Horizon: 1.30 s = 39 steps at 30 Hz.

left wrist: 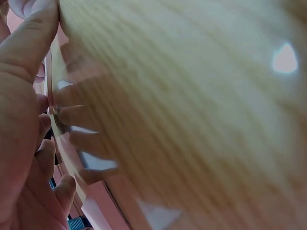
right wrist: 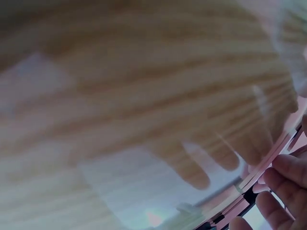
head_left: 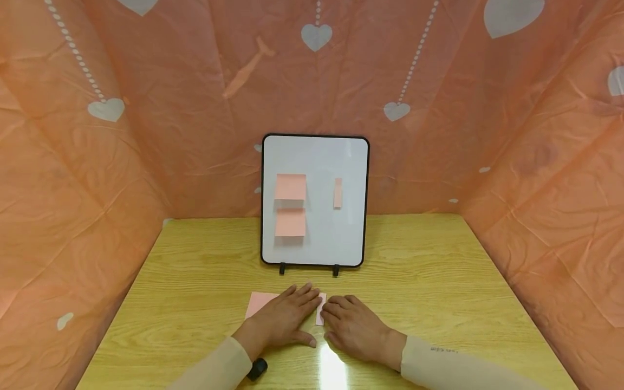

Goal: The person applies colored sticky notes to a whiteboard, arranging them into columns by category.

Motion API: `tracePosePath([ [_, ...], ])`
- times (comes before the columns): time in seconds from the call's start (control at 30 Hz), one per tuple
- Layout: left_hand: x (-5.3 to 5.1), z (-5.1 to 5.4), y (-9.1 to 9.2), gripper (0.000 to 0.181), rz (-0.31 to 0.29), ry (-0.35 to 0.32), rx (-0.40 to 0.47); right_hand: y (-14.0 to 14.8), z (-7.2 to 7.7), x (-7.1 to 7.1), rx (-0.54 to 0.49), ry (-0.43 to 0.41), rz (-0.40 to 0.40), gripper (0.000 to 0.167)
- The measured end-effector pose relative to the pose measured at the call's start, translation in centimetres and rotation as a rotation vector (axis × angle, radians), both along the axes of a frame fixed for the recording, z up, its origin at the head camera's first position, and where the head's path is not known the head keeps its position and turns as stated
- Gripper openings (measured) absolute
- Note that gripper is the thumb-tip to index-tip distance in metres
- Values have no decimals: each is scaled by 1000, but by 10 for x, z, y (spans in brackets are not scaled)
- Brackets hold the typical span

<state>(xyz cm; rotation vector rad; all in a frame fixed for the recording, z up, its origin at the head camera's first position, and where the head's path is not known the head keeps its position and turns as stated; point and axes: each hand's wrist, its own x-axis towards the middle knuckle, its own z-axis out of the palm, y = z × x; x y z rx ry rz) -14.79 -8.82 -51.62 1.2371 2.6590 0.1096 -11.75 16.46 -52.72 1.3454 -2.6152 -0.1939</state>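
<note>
On the table, a narrow folded strip of pink sticky note (head_left: 320,311) lies between my two hands. My left hand (head_left: 285,319) is laid flat with its fingers extended, the fingertips at the strip's left edge. Under and beside that hand, a pink square of paper (head_left: 260,302) is partly covered. From the right, my right hand (head_left: 358,327) touches the strip with loosely bent fingertips. In the right wrist view the right fingers (right wrist: 283,184) are beside a thin pink paper edge. The left wrist view shows the left thumb (left wrist: 31,40) close up.
Behind the hands stands a black-framed whiteboard (head_left: 317,157) on small black feet. Two pink square notes (head_left: 290,187) are stuck on its left side, and a narrow pink strip (head_left: 338,193) on its right. Pink cloth with hearts (head_left: 317,97) surrounds the wooden table (head_left: 195,271).
</note>
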Motion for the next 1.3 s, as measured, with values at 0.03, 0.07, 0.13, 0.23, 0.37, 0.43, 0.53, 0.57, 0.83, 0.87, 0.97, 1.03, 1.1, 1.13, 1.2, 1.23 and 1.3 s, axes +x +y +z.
tracePosePath([
  [0.03,1,0,0,100,7,-4,-3,1,0,0,-7,2,3,46],
  [0.07,1,0,-1,101,13,-8,-6,1,0,-1,-12,5,6,45],
  [0.13,2,-1,-1,101,21,-13,-9,2,-1,-1,-21,9,10,44],
  [0.23,3,-1,-2,100,25,-8,-10,3,-1,-1,-30,11,17,44],
  [0.37,3,-2,-3,100,24,0,-13,2,-1,-1,-41,0,25,42],
  [0.43,3,-3,-4,100,22,3,-15,1,-1,0,-45,-5,28,42],
  [0.53,2,-2,-4,100,21,-3,-16,-1,-1,0,-52,-6,27,43],
  [0.57,2,-2,-3,100,22,-6,-17,-2,0,0,-52,-1,27,45],
  [0.83,2,0,-2,100,28,-30,2,-12,1,-4,-40,51,17,46],
  [0.87,2,0,-2,100,26,-33,7,-12,1,-5,-39,59,16,44],
  [0.97,1,0,-2,100,18,-35,16,-13,2,-6,-39,71,13,40],
  [1.03,1,-1,-2,100,13,-35,22,-13,2,-7,-33,79,15,38],
  [1.1,0,-2,-2,100,11,-31,25,-13,3,-7,-26,80,15,37],
  [1.13,0,-2,-2,100,11,-32,25,-13,3,-7,-24,80,14,36],
  [1.2,0,-2,-2,100,13,-32,23,-13,4,-7,-24,77,12,35],
  [1.23,0,-2,-2,100,15,-34,19,-14,4,-7,-25,73,10,35],
  [1.3,0,-1,-2,100,19,-36,14,-14,3,-8,-34,64,7,35],
])
